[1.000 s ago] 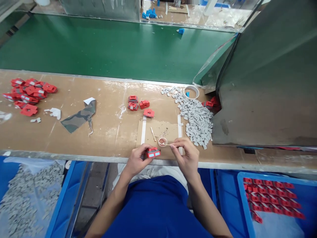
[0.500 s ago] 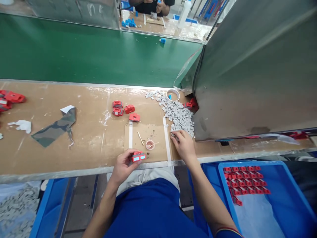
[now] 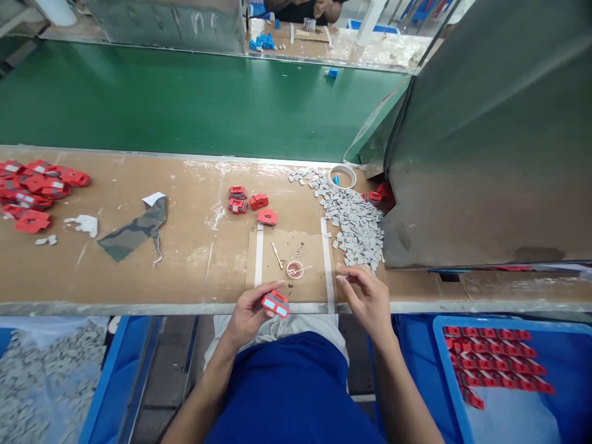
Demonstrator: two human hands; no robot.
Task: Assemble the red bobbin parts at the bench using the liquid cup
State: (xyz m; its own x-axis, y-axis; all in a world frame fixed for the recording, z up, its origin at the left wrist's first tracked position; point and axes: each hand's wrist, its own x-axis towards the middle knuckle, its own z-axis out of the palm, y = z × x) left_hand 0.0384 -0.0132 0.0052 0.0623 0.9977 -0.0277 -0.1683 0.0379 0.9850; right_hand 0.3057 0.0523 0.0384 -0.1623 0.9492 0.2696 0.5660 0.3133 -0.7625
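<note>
My left hand [image 3: 250, 314] is closed on a small red toy vehicle part [image 3: 276, 303] with grey trim and two pale blue panels, held tilted over the table's front edge. My right hand [image 3: 367, 299] is a little in front of the pile of small grey tiles [image 3: 354, 225], with thumb and forefinger pinched on what looks like one grey tile [image 3: 342, 277]. Between the hands lies a cardboard mat [image 3: 271, 271]. On it are a small cup [image 3: 295, 269] with a thin stick in it and a pale stick [image 3: 277, 255].
Several red parts stand behind the mat, and a heap of red parts [image 3: 41, 185] lies far left. A camouflage cloth [image 3: 136, 231] and a tape roll [image 3: 342, 177] are on the table. A blue tray [image 3: 444, 370] with rows of red parts is right. Across the green belt [image 3: 208, 105] a person's hands show.
My right hand has drawn back from the grey pile towards me, fingers pinched. The red part in my left hand has tilted. The view has swung left, showing more of the red heap.
</note>
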